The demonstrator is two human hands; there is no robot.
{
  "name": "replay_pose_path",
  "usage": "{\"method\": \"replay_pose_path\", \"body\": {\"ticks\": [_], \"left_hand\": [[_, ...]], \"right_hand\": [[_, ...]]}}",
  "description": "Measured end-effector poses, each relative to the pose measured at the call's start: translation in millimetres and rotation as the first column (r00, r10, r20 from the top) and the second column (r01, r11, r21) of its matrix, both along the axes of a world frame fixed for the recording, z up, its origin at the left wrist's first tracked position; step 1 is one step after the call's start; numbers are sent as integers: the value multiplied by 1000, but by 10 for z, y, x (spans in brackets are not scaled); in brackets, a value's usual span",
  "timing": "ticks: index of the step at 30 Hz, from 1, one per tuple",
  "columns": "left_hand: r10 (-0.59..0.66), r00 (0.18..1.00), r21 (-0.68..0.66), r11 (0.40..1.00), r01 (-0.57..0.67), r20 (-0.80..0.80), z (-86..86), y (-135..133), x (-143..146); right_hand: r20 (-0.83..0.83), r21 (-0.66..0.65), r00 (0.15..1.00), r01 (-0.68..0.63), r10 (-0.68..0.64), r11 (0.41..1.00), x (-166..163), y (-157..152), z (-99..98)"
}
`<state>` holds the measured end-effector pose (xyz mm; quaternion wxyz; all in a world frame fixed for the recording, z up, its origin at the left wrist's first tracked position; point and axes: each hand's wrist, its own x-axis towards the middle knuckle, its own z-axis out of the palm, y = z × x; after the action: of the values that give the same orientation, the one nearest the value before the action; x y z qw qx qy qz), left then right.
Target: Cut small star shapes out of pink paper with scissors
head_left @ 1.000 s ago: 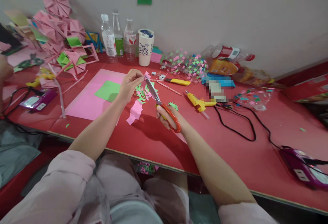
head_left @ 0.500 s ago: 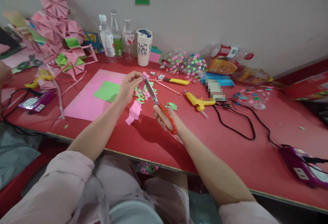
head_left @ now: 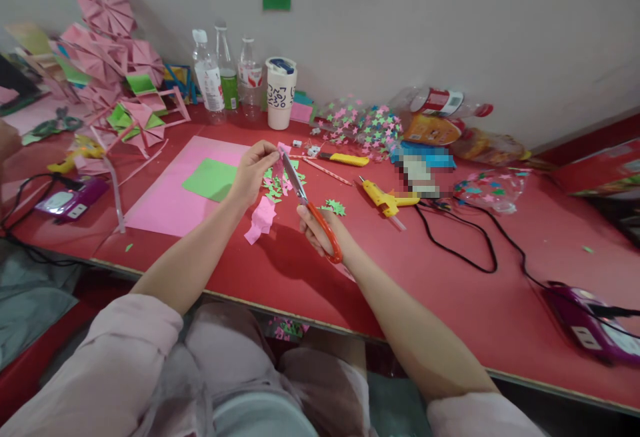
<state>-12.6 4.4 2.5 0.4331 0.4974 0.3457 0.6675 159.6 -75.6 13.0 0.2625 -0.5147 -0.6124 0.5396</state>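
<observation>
Between its thumb and fingers, my left hand point(head_left: 256, 169) pinches a small piece of pink paper point(head_left: 284, 148). My right hand point(head_left: 316, 230) grips a pair of scissors point(head_left: 323, 224) with orange handles, its blades pointing up at the pink piece. The blades look nearly closed and meet the paper's edge. Under the hands lie green and pink paper scraps point(head_left: 274, 187) and a crumpled pink paper strip point(head_left: 261, 220). Small green paper cutouts point(head_left: 335, 207) rest just beyond my right hand. A green square sheet point(head_left: 209, 179) lies on a larger pink sheet point(head_left: 160, 204) by my left forearm.
A yellow glue gun point(head_left: 385, 197) and a yellow utility knife point(head_left: 347, 158) lie to the right. Bottles and a white cup point(head_left: 281, 94) stand along the wall. Black cords run to a purple power strip point(head_left: 593, 324). Pink paper models point(head_left: 105, 57) fill the left, near another person's hand point(head_left: 7, 140).
My right hand and the scissors have shifted very slightly left. The left hand still holds the pink piece in nearly the same place.
</observation>
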Motion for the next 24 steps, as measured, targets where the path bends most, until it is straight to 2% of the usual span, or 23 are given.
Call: {"method": "replay_pose_path", "body": {"ticks": [20, 24], "left_hand": [[-7, 999, 6, 1000, 6, 46, -1, 1, 1], [-30, 996, -67, 997, 36, 86, -18, -16, 51]], "right_hand": [[39, 26, 999, -10, 9, 1000, 28, 50, -43], [-61, 70, 990, 128, -124, 989, 39, 89, -60]]}}
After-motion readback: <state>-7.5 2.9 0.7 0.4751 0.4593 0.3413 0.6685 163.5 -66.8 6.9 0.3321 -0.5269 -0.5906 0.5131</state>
